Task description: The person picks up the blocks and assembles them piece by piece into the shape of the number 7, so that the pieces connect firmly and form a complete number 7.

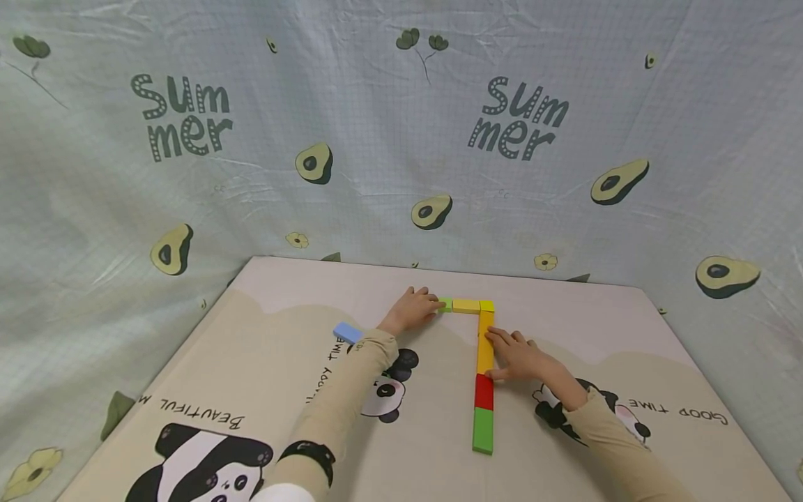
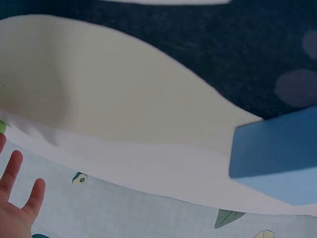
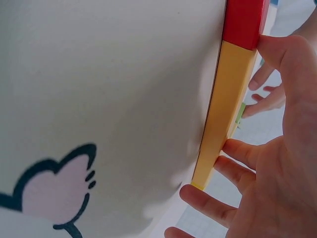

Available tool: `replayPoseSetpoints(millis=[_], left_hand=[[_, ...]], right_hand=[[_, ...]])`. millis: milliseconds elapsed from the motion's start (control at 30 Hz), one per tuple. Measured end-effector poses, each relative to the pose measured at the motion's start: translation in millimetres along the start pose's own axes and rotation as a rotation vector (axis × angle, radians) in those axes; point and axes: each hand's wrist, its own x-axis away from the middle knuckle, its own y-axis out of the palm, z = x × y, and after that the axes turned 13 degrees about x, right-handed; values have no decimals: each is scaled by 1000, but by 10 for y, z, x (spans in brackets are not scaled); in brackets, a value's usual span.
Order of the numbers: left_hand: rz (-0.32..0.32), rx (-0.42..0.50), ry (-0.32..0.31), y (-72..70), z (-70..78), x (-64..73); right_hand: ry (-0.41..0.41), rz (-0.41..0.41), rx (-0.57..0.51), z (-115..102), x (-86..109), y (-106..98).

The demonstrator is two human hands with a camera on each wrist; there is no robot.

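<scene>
My left hand [image 1: 410,310] reaches to the far side of the table, its fingertips at a small light green block [image 1: 446,305]. In the left wrist view its fingers [image 2: 12,171] are spread. Beside that green block lie a pale yellow block [image 1: 466,306] and a bright yellow corner block [image 1: 486,305]. From the corner a row runs toward me: orange-yellow blocks [image 1: 485,352], a red block [image 1: 484,392] and a green block [image 1: 483,430]. My right hand [image 1: 521,357] rests along the row's right side, fingers extended, with fingertips against the orange-yellow part and thumb near the red block.
A blue block [image 1: 347,332] lies apart on the left, beside my left forearm. The table [image 1: 433,460] has a panda-print cover. A hanging cloth [image 1: 376,104] with avocado prints stands behind the table's far edge.
</scene>
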Motion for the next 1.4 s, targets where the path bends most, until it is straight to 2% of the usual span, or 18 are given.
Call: replayPoseSetpoints(millis=[200, 667, 1000, 1400], left_hand=[[17, 10, 4, 28, 6, -21], [12, 30, -10, 7, 45, 9], [42, -15, 45, -47, 11, 62], [133, 29, 153, -149, -11, 187]], right_hand=[[-5, 0, 4, -4, 5, -2], [1, 1, -3, -30, 26, -31], [4, 0, 6, -41, 35, -44], [0, 12, 16, -36, 26, -24]])
